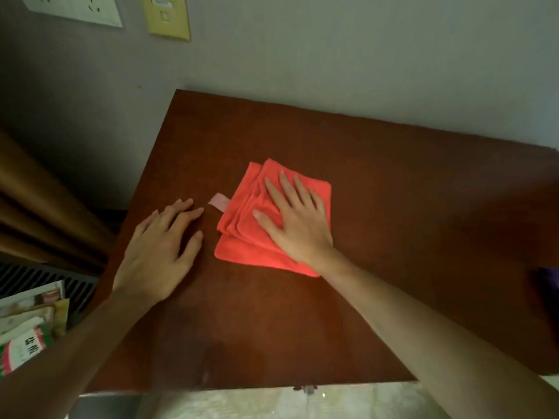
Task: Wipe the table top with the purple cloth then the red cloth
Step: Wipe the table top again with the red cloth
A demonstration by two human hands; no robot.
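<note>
Pressing flat with straight, spread fingers, the right hand lies on the folded red cloth at the middle of the table top. Just left of it, the left hand rests open-fingered on bare wood. A purple cloth shows at the right edge of the frame.

Dim grey wall with a white socket plate, yellow switch plate, brown curtain at left.
</note>
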